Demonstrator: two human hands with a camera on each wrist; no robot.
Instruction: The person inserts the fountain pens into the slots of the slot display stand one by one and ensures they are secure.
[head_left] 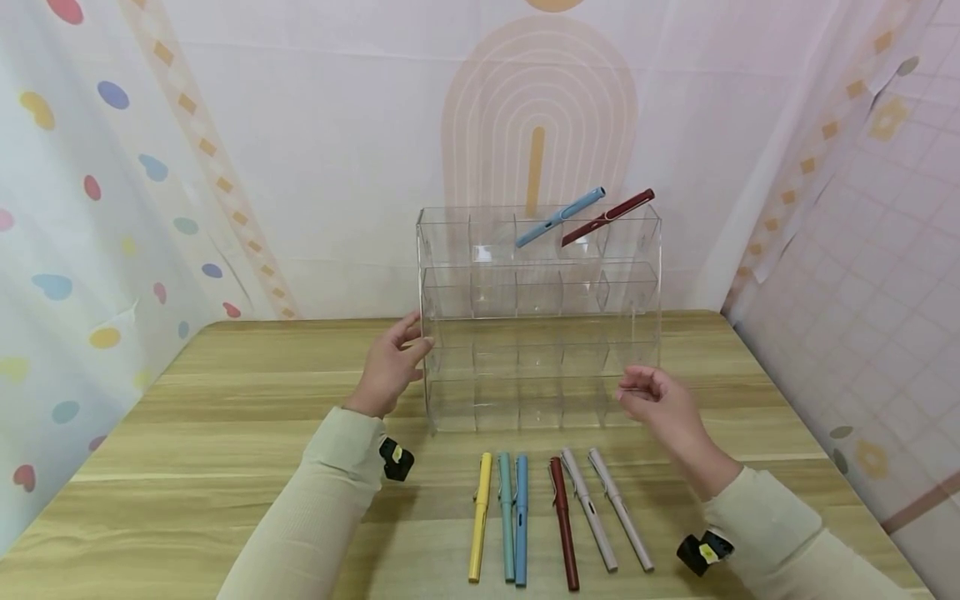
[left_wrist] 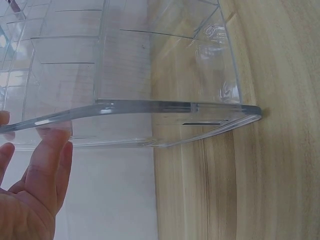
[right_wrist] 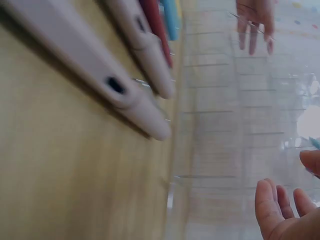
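A clear acrylic pen rack with tiered compartments stands upright on the table. At its left side panel is my left hand, fingers extended and touching the panel; the left wrist view shows the fingertips against the clear side. My right hand is in front of the rack's lower right part, fingers loosely bent and holding nothing. In the top tier lean a light blue pen and a dark red pen, their upper ends sticking out to the right.
In front of the rack lie a yellow pen, a teal pen, a blue pen, a dark red pen and two pale lilac pens. Behind the wooden table hangs a patterned curtain.
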